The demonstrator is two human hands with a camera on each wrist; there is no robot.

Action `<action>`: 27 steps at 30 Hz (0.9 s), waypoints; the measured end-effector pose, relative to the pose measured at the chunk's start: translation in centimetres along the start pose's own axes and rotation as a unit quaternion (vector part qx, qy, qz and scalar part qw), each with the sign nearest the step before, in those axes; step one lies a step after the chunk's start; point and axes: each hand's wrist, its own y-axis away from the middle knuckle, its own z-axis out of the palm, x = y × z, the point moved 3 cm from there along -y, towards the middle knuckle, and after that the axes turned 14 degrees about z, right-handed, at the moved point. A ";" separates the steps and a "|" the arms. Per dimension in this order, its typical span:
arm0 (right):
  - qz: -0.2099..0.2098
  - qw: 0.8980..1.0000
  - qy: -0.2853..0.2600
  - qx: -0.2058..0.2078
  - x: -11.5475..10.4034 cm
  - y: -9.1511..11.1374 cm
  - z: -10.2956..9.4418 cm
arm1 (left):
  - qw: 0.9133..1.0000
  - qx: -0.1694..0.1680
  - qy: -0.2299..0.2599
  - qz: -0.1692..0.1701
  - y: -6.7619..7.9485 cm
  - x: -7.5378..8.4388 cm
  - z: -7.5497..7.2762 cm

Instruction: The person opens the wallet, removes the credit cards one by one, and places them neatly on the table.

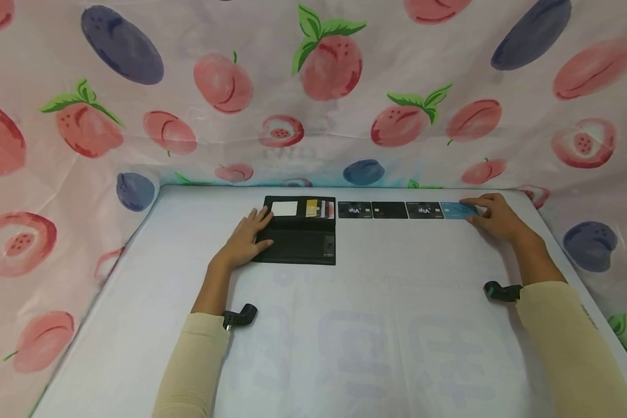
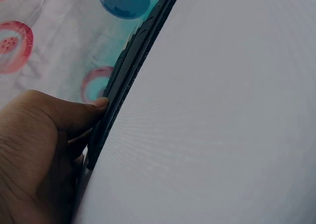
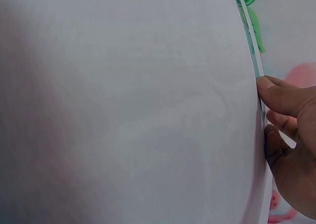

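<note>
A black wallet [image 1: 292, 248] lies unfolded near the table's far edge, left of the middle, its smooth, leather-like halves forming a rough rectangle with a crease across. Its far half holds a flat white rectangle [image 1: 284, 209] and, near the right end, a gold card [image 1: 311, 208] with other cards overlapping beside it; its near half has a narrow greyish panel at the right.

Along the far edge, a straight row of thin, flat cards runs from the wallet toward the table's far right corner: a black Vip card [image 1: 355, 210], a plain black card [image 1: 389, 210], a second Vip card [image 1: 425, 210] and a shiny blue card [image 1: 451, 210] at the end.

The left hand [image 1: 244, 241] is spread wide, fingers and thumb laid on the wallet's left side. The right hand [image 1: 496, 217] is partly closed, forefinger and thumb pinching the blue card at its far and near edges.

The table [image 1: 371, 325] has a smooth white covering with faint lettering showing through. A creased fruit-print sheet [image 1: 313, 151] hangs beyond its far edge. Tan sleeves [image 1: 190, 366] cover both forearms.
</note>
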 end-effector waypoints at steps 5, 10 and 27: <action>-0.006 1.000 0.002 -0.002 -0.3 0.1 -0.1 | 1.000 -0.001 0.002 -0.002 0.1 0.0 -0.1; -0.007 1.000 0.001 -0.003 -0.5 0.0 -0.1 | 1.000 0.000 0.005 -0.002 0.0 0.0 -0.1; -0.026 0.997 -0.028 0.072 -1.4 0.4 0.7 | 1.000 0.003 0.003 0.005 0.0 0.0 0.0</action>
